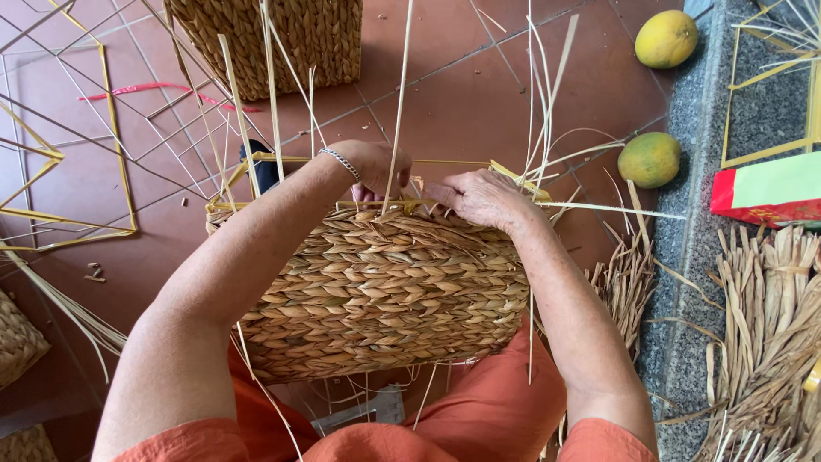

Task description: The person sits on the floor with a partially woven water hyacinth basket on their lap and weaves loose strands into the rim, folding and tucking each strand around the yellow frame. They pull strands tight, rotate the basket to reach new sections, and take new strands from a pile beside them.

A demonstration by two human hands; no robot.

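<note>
Both hands work at the far rim of the woven basket (385,291): left hand (376,164) pinches an upright straw (398,111), right hand (479,197) curls on the rim, fingertips hidden.

- Basket (385,291): braided dry plant fibre, matt, rough.
- Upright stakes (398,94) above basket: thin pale strips, smooth.
- Floor (479,94) beyond basket: reddish tile, slight sheen.
- Bracelet (342,162): shiny metal links.
</note>
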